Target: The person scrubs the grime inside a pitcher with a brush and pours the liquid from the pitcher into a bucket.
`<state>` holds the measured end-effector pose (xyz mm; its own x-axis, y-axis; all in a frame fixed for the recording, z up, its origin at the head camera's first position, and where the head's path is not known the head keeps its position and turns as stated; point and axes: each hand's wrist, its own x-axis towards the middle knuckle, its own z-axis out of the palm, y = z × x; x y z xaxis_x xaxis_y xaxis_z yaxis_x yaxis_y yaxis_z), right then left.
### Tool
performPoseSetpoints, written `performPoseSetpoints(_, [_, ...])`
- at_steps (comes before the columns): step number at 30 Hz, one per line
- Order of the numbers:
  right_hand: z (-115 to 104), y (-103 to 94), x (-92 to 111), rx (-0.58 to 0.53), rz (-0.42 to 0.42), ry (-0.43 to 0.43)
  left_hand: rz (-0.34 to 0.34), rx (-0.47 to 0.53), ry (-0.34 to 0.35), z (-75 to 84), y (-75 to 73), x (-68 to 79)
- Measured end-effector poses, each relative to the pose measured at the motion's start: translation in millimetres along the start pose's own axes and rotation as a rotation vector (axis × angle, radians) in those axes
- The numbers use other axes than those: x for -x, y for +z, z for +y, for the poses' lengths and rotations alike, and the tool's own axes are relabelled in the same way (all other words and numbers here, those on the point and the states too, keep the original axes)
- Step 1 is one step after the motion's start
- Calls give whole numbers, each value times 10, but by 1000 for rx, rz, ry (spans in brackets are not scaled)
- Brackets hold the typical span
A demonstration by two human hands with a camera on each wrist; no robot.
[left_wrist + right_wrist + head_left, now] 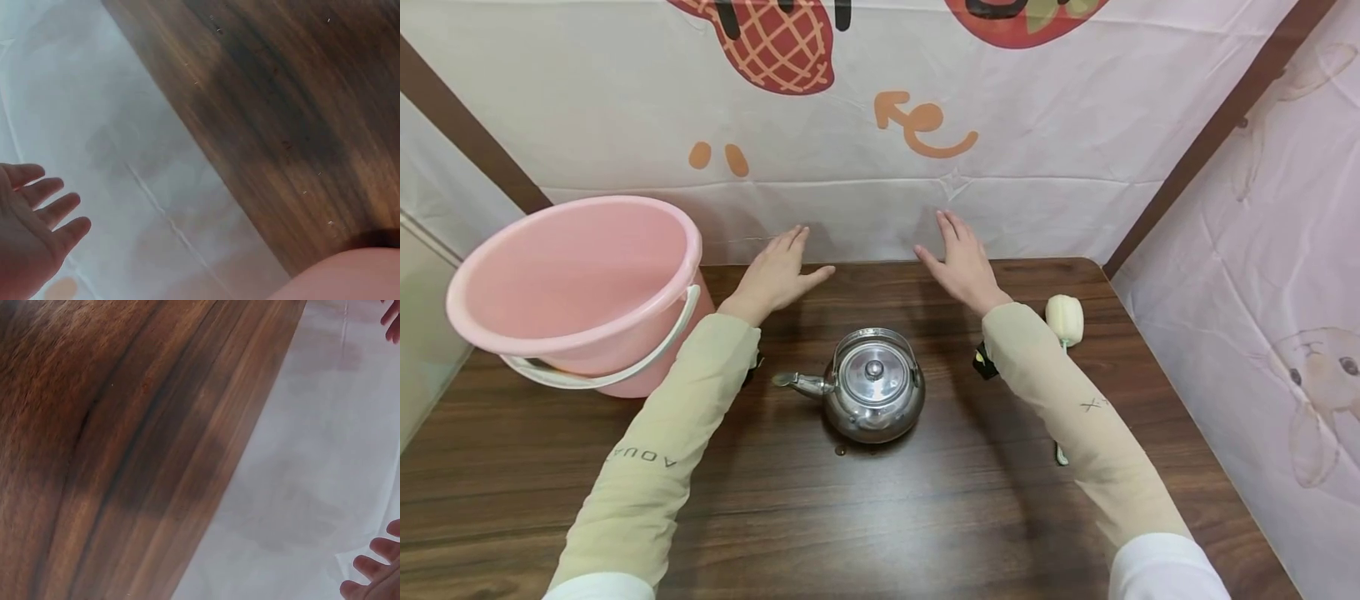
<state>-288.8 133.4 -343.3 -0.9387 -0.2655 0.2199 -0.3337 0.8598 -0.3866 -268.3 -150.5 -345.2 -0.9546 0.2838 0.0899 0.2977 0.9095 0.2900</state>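
A shiny steel kettle (pixel 874 408) stands upright on the wooden table, lid on, its spout towards the left. Beyond it to the left, my left hand (pixel 775 275) is held out with straight fingers and thumb spread, holding nothing. My right hand (pixel 964 267) mirrors it on the other side, fingers extended and likewise holding nothing. Both hands are over the table's far edge, apart from the kettle. In the left wrist view, the left hand (pixel 31 244) shows its fingers against the white cloth. The right wrist view catches fingertips of the right hand (pixel 372 575) at the lower corner.
A large pink bucket (pixel 691 250) with a white handle stands at the left, close to the left forearm. On the right lies a brush with a cream sponge head (pixel 1064 319), its stem partly hidden under the right sleeve. A printed white cloth (pixel 850 208) hangs behind the table.
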Motion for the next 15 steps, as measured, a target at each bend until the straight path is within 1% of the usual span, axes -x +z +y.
performPoseSetpoints(10, [-89, -180, 92, -44, 17, -76, -2, 6, 51, 78, -149, 101])
performPoseSetpoints(15, [-127, -284, 139, -74, 24, -89, -2, 3, 86, 131, -219, 151])
